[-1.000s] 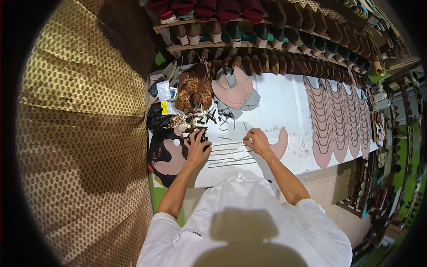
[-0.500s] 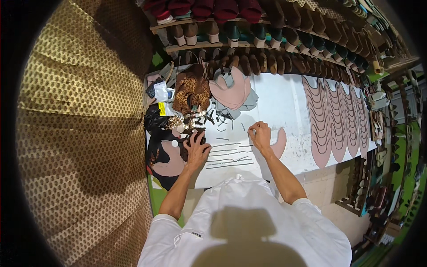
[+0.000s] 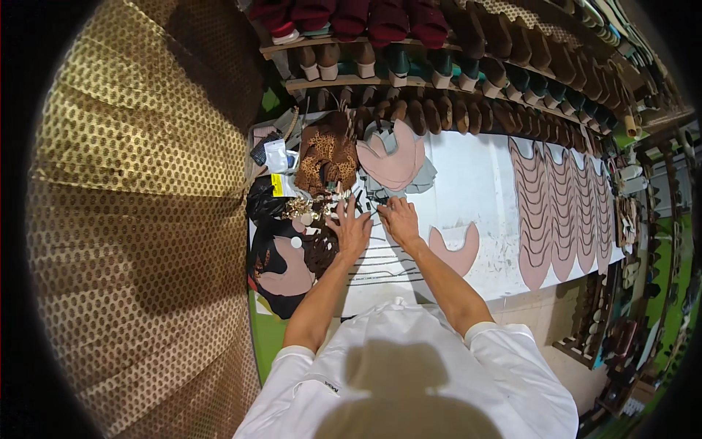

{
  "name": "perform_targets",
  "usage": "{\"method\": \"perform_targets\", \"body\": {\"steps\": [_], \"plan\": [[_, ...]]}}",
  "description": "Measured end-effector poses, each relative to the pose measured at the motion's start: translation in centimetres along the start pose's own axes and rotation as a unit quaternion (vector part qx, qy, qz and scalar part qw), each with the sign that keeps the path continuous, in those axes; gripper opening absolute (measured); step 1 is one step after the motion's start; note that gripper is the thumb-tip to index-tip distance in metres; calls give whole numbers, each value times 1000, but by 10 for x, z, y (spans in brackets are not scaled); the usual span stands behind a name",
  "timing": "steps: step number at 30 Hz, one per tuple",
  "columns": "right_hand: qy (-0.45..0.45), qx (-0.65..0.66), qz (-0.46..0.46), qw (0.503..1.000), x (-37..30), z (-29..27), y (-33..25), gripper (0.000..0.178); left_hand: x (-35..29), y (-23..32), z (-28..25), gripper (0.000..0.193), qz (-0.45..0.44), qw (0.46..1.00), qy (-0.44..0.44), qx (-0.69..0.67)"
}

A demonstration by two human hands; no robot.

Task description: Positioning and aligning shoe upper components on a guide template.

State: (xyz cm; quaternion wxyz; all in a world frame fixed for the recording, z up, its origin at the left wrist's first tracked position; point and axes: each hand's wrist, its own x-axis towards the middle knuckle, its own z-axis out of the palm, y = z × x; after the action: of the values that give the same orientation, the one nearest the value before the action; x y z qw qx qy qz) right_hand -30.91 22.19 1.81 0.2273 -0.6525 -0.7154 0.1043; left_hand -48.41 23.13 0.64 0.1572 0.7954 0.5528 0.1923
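My left hand [image 3: 352, 233] rests on the white table with its fingers spread, beside a scatter of small dark pieces and gold-coloured bits [image 3: 298, 208]. Close to its right, my right hand [image 3: 401, 222] has its fingers bent together in a pinch at the edge of the small dark pieces; whatever it pinches is too small to make out. Several thin dark strips [image 3: 382, 266] lie side by side below the hands. A pink U-shaped cut piece [image 3: 456, 257] lies right of my right forearm. Beyond the hands sits a pile of pink cut pieces [image 3: 398, 162] over grey ones [image 3: 423, 181].
Overlapping pink pieces [image 3: 534, 249] form rows on the table's right. Leopard-print material [image 3: 319, 157], white packets [image 3: 276, 156] and a black bag [image 3: 262, 197] crowd the left. Shelves of shoes [image 3: 401, 66] stand behind; a gold patterned curtain [image 3: 146, 219] hangs at left.
Both hands have moved farther away across the table and closer together. My right hand has shifted left from beside the pink U-shaped piece, which now shows more fully.
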Motion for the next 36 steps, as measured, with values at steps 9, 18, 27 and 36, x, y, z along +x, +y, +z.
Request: {"method": "perform_targets", "body": {"steps": [9,18,27,36], "plan": [[-35,-17,-37,999,8,-10,9,5,22,-4,13,7,71,997,37,-24],[-175,499,209,823,27,-62,41,22,59,17,-41,6,113,988,6,-106],[-184,367,178,894,-48,-70,73,19,-3,50,15,8,83,988,-86,-96],[-85,143,49,985,-93,-67,68,13,-38,55,31,15,76,983,-130,-107]]}}
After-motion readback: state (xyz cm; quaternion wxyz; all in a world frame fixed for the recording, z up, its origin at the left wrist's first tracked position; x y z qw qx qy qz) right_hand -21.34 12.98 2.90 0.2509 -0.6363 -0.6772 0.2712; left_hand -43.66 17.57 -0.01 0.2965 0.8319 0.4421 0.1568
